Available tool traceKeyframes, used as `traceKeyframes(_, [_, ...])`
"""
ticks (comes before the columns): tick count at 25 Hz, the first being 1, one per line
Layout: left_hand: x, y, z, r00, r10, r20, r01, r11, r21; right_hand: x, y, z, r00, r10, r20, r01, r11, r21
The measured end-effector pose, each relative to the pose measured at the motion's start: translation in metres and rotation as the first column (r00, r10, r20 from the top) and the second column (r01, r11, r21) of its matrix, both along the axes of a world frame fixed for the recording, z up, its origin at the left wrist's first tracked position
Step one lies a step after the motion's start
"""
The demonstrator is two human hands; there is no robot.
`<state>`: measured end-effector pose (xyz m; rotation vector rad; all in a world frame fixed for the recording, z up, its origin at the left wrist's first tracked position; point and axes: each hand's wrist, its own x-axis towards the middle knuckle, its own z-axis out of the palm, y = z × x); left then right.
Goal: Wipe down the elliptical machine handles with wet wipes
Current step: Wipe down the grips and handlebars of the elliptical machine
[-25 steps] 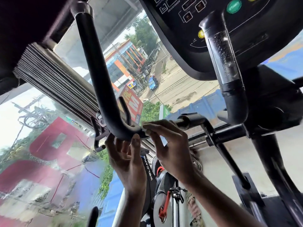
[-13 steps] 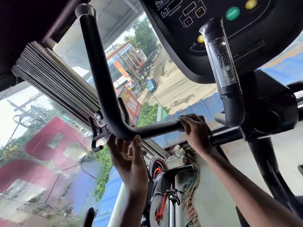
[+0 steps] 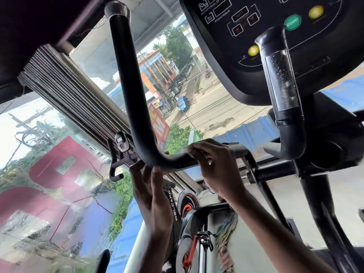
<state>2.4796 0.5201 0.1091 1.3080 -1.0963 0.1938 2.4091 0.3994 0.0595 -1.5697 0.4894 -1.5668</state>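
Wrapped the right hand [image 3: 214, 166] over the level run of the long black handle [image 3: 128, 85], just right of its bend, fingers curled across the top and pinching a small white wet wipe [image 3: 186, 151] against the tube; saw only a sliver of wipe past the fingertips; set the left hand [image 3: 151, 196] directly beneath the bend, fingers fairly straight and reaching up, tips touching the underside, nothing held; judged the handle stiff, smooth-coated and probably free to swing on its pivot, so best braced from below at the bend while rubbing; judged the wipe thin, limp, damp and light, liable to bunch or slip, so best kept spread under curled fingers encircling the tube; noted the droplet-covered short grip [image 3: 281, 81] and the console [image 3: 236, 46] well right of the bend
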Motion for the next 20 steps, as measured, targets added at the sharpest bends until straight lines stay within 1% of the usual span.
traceKeyframes(1, [0.003,0.001,0.003,1.000,-0.009,0.009,0.009,1.000,0.012,0.001,0.014,0.008,0.998,0.040,0.056,-0.037,0.998,-0.042])
traceKeyframes(3, [0.007,0.002,0.008,0.999,0.018,0.033,-0.019,1.000,0.024,0.001,0.032,0.018,0.994,0.005,0.112,0.013,0.988,-0.155])
traceKeyframes(4, [0.006,0.002,0.008,0.998,0.029,0.048,-0.029,0.999,0.018,0.001,0.031,0.014,0.993,-0.029,0.111,0.050,0.981,-0.186])
traceKeyframes(5, [0.005,0.003,0.008,0.998,0.038,0.059,-0.039,0.999,0.016,0.002,0.025,0.006,0.992,-0.089,0.093,0.106,0.972,-0.207])
traceKeyframes(6, [0.003,0.004,0.010,0.997,0.046,0.068,-0.047,0.999,0.018,0.001,0.019,0.000,0.986,-0.160,0.036,0.164,0.962,-0.216])
traceKeyframes(7, [0.002,0.004,0.010,0.994,0.061,0.090,-0.063,0.998,0.020,0.001,0.011,-0.004,0.978,-0.208,-0.007,0.203,0.960,-0.192])
traceKeyframes(8, [0.001,0.005,0.011,0.992,0.075,0.103,-0.077,0.997,0.017,0.000,0.008,-0.003,0.978,-0.209,-0.027,0.202,0.967,-0.158])
traceKeyframes(10, [0.001,0.005,0.012,0.995,0.058,0.077,-0.057,0.998,-0.014,-0.003,0.016,0.012,0.993,-0.116,0.009,0.116,0.985,-0.131])
traceKeyframes(12, [0.002,0.005,0.012,0.999,0.025,0.044,-0.023,0.999,-0.044,-0.007,0.033,0.028,0.998,-0.009,0.065,0.019,0.988,-0.154])
traceKeyframes(13, [0.002,0.005,0.011,0.998,0.023,0.050,-0.021,0.999,-0.048,-0.007,0.038,0.029,0.997,-0.004,0.082,0.018,0.985,-0.173])
traceKeyframes(14, [0.002,0.006,0.011,0.998,0.014,0.053,-0.012,0.999,-0.047,-0.008,0.041,0.028,0.996,-0.035,0.078,0.049,0.981,-0.186])
traceKeyframes(16, [0.003,0.008,0.011,0.999,0.020,0.045,-0.019,0.999,-0.037,-0.009,0.035,0.020,0.992,-0.118,0.039,0.124,0.973,-0.196])
traceKeyframes(17, [0.005,0.010,0.011,0.999,0.030,0.029,-0.029,0.999,-0.029,-0.009,0.033,0.020,0.991,-0.132,0.025,0.135,0.970,-0.201])
traceKeyframes(18, [0.007,0.011,0.010,1.000,0.029,0.008,-0.028,0.999,-0.018,-0.012,0.033,0.025,0.994,-0.104,0.020,0.106,0.978,-0.178])
traceKeyframes(19, [0.008,0.012,0.010,0.999,0.035,-0.008,-0.035,0.999,0.000,-0.014,0.035,0.033,0.999,-0.028,0.020,0.030,0.991,-0.127])
traceKeyframes(20, [0.008,0.014,0.010,0.999,0.041,-0.024,-0.040,0.999,0.016,-0.016,0.037,0.042,0.996,0.078,0.035,-0.077,0.996,-0.042])
